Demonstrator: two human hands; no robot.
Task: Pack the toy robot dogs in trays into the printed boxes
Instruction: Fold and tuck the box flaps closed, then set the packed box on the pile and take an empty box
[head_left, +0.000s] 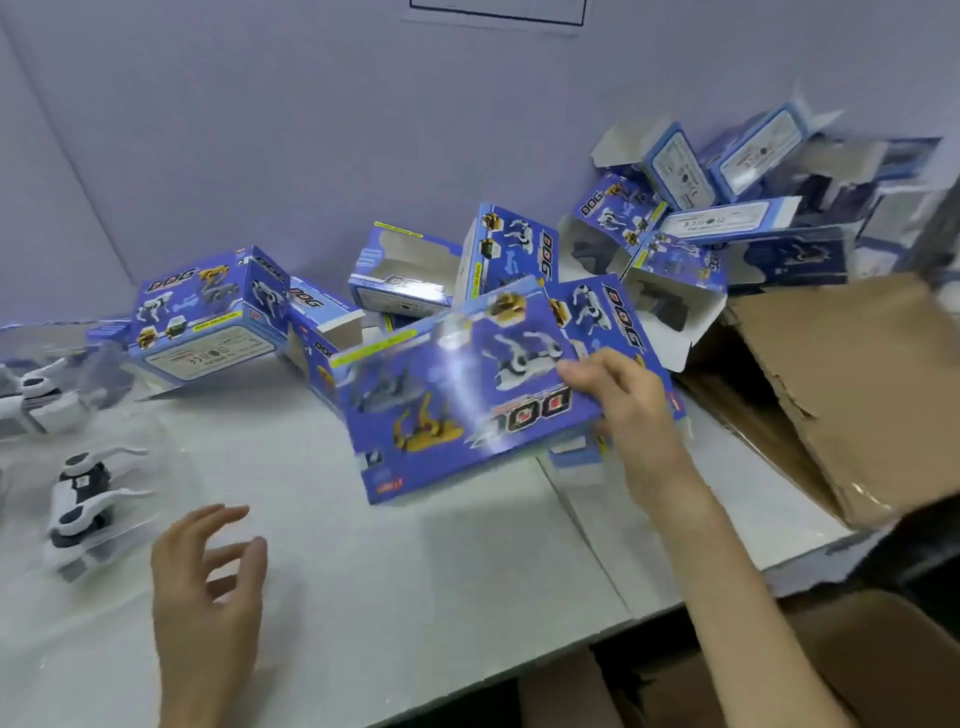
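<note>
The right hand pinched the right edge of a blue printed box, holding it tilted above the white table. The left hand hovered with its fingers spread and held nothing, just right of a white toy robot dog in its clear tray. Bare tabletop lay between the hands. Other printed boxes crowded the back, and a brown carton sat at the table's right edge.

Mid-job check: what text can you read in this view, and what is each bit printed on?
"DOG", upside down, on the printed box that the right hand grips.
"DOG" on the top face of the left box.
"DOG", sideways, on the upright box.
"DOG" on the far right box.
Too small or blurred to read: the yellow strip, white label panel, red badge.
</note>
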